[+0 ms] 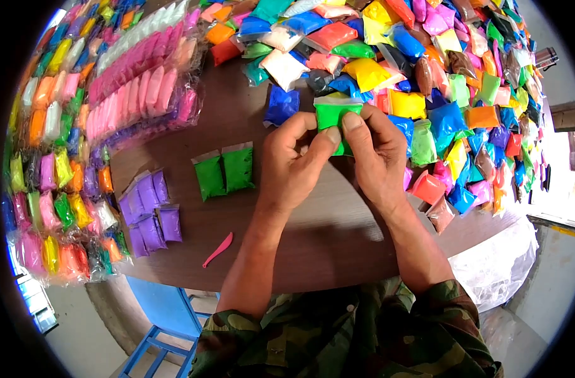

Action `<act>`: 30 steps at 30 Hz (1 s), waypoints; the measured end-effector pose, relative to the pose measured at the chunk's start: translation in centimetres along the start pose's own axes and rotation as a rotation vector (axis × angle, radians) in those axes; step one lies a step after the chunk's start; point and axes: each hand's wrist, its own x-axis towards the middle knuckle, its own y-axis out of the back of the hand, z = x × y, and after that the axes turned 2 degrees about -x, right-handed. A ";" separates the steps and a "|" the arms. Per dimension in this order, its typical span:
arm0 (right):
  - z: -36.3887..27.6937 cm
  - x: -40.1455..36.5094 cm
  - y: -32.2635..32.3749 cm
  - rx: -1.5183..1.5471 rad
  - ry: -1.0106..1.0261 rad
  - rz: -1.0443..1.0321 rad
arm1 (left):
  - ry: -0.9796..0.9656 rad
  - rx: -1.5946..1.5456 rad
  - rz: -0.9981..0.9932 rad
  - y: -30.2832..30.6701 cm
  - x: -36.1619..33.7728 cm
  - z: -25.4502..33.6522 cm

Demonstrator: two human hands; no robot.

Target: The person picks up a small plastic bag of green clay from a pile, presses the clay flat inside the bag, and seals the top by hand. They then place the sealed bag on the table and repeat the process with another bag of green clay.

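Note:
Both my hands hold one bright green packet point(333, 116) above the table, thumbs on its face and fingers behind it. My left hand point(297, 157) grips its left side, and my right hand point(377, 148) grips its right side. A dark blue packet point(282, 106) lies just left of my left hand's fingers. Two darker green packets point(238, 167) rest side by side on the brown table point(313, 242), left of my left wrist. Further left is a group of several purple packets point(150, 230). A small pink plastic tool point(219, 249) lies in front of them.
A large loose pile of coloured packets point(445, 120) spreads over the back and right. Rows of bundled packets point(133, 94) cover the left side. A blue chair point(165, 309) stands below the table's front left edge; a clear plastic bag point(498, 261) is at the right.

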 end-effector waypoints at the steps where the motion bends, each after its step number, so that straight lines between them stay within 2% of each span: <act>1: 0.1 0.0 0.0 0.012 -0.002 -0.020 | -0.009 -0.018 0.006 0.0 0.0 0.0; 5: -0.2 -0.1 0.1 -0.019 -0.025 -0.068 | 0.016 -0.027 0.010 -0.2 0.1 0.7; 7: -0.2 -0.1 -0.2 -0.015 0.044 0.017 | 0.028 -0.041 0.005 -0.2 0.0 0.7; 14: -0.5 -0.1 0.0 -0.027 0.051 -0.003 | 0.084 -0.113 -0.031 0.1 0.1 0.8; 18: -1.3 -0.2 -0.5 0.042 -0.010 0.041 | 0.076 -0.140 -0.032 -0.1 0.0 0.8; 20: -1.4 -0.2 -0.5 0.027 -0.044 0.066 | -0.010 -0.119 -0.084 -0.1 0.0 0.5; 25: -0.2 -0.1 -0.3 -0.130 0.121 0.043 | 0.024 -0.109 -0.074 0.1 -0.2 0.4; 28: -0.2 -0.2 -0.1 -0.215 0.169 0.054 | 0.050 -0.174 -0.077 -0.2 -0.2 0.4; 30: -1.2 -0.3 -0.3 -0.170 0.125 0.049 | 0.055 -0.206 -0.085 -0.4 -0.2 0.6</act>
